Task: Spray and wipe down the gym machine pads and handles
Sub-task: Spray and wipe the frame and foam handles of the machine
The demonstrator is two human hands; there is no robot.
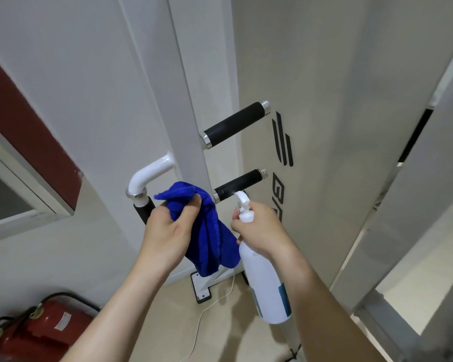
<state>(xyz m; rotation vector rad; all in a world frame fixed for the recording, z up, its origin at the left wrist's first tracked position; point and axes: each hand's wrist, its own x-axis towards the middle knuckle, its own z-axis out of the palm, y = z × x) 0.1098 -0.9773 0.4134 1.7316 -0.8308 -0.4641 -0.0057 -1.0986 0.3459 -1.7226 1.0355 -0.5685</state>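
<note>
My left hand grips a bunched blue cloth, which hangs down in front of the white machine column. My right hand holds a white spray bottle by the neck, nozzle pointing at the lower black handle just ahead of it. A second black handle sticks out higher up. To the left, a bent white tube with a black grip is partly hidden behind my left hand.
A beige machine shroud with black lettering stands behind the handles. A red fire extinguisher lies at the lower left on the floor. A white cable trails across the floor near the machine's base plate.
</note>
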